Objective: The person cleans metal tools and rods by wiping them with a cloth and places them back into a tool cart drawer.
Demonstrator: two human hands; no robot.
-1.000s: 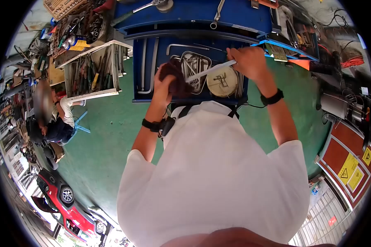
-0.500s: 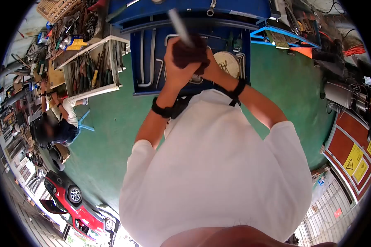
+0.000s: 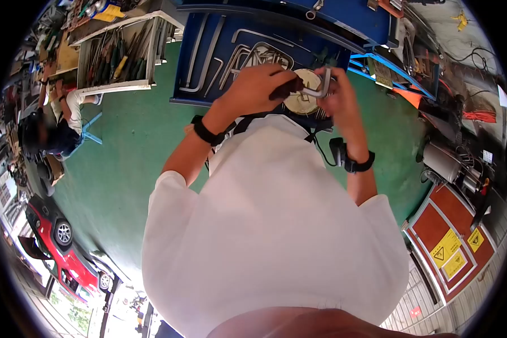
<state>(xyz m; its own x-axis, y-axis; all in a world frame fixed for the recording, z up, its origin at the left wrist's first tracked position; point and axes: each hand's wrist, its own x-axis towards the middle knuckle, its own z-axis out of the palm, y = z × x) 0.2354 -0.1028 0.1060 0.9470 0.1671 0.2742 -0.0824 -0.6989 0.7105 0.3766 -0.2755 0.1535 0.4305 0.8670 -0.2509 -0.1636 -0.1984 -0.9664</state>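
Note:
My left hand (image 3: 255,90) is closed around a dark red-brown cloth (image 3: 287,88). From the cloth an L-shaped hex key (image 3: 323,90) runs across to my right hand (image 3: 339,98), whose fingers are closed around the bent part. Both hands are over an open blue drawer (image 3: 178,84). Large hex keys (image 3: 207,56) lie at the drawer's left, and smaller ones (image 3: 234,63) are close to my left hand. Beneath the held key is a round, pale lid or dish (image 3: 302,104) with small keys on it. A tray (image 3: 273,50) of metal pieces sits behind my hands.
A drawer of screwdrivers and files (image 3: 118,59) stands open on the left. Beyond it, another person (image 3: 59,127) sits low on a blue stool (image 3: 93,129). A red car (image 3: 67,253) is at lower left. At right are a blue metal frame (image 3: 394,73) and a red-brown panelled box (image 3: 434,214).
My hands have come apart from their joined grip around the cloth. The right hand has moved rightward onto the key's bent end. The view has shifted, showing more of the drawer.

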